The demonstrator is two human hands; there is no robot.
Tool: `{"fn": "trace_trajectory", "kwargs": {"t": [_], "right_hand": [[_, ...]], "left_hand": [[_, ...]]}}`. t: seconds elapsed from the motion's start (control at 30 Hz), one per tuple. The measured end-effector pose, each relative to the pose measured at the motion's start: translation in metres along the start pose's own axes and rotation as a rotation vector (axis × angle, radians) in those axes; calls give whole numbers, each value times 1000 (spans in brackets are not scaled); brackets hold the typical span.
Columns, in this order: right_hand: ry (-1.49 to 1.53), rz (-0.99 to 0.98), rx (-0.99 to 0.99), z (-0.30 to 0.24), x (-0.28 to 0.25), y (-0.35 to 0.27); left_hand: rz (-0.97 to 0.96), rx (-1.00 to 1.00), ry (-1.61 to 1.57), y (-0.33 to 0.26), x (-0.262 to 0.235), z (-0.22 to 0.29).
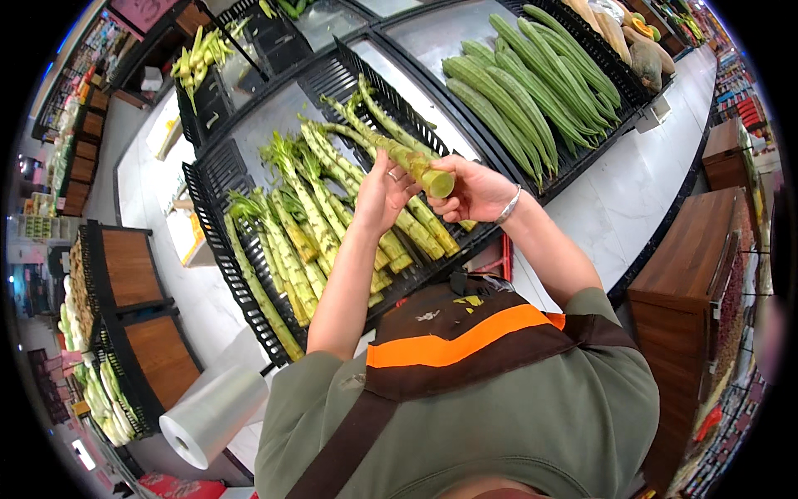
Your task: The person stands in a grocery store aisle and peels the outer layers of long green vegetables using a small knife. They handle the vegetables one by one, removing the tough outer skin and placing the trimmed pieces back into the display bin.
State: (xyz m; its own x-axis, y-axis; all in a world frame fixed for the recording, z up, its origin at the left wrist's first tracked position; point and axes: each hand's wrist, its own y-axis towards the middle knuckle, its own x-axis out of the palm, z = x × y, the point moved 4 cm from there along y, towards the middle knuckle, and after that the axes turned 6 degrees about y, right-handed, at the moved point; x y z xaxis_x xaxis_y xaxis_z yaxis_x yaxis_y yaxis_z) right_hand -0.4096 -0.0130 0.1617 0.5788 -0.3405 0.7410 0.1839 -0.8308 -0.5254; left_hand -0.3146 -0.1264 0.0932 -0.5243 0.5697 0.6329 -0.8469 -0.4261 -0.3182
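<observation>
Both hands hold one thick celtuce stalk (405,155) above a black crate, its pale cut end pointing back toward me and its thinner end slanting away to the far left. My left hand (385,193), with a ring on one finger, is closed around the stalk's left side. My right hand (475,190), a bracelet at its wrist, grips the stalk by the cut end, its thumb on top. Below lie several more celtuce stalks (287,258), green and knobbly with leafy tops, side by side in the slatted black crate (223,264).
Long ridged green gourds (532,96) fill a neighbouring bin at the far right. Pale yellow-green vegetables (199,62) sit in a far-left tray. A roll of clear bags (212,412) stands near my left. Wooden display stands (686,249) flank the tiled aisle (611,212) on the right.
</observation>
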Motion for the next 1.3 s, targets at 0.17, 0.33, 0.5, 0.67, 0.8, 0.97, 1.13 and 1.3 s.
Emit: {"fn": "trace_trajectory", "kwargs": {"t": [0.17, 0.33, 0.5, 0.67, 0.8, 0.97, 1.13, 1.3], "right_hand": [[-156, 3, -64, 5, 2, 9], [-391, -62, 6, 23, -25, -7], [-414, -70, 19, 36, -29, 0], [-425, 129, -138, 59, -39, 28], [-862, 168, -342, 61, -33, 25], [-1287, 186, -513, 55, 8, 21], [-1594, 37, -503, 66, 25, 30], [-1725, -223, -408, 56, 34, 33]], "left_hand": [[128, -18, -188, 30, -15, 20], [204, 49, -149, 22, -13, 9], [214, 161, -146, 11, -20, -15], [243, 287, -66, -8, -10, -21], [239, 301, 79, -37, -2, 3], [351, 368, -124, -60, 2, 47], [462, 279, -72, -81, -12, 46], [345, 23, -132, -91, -27, 41]]}}
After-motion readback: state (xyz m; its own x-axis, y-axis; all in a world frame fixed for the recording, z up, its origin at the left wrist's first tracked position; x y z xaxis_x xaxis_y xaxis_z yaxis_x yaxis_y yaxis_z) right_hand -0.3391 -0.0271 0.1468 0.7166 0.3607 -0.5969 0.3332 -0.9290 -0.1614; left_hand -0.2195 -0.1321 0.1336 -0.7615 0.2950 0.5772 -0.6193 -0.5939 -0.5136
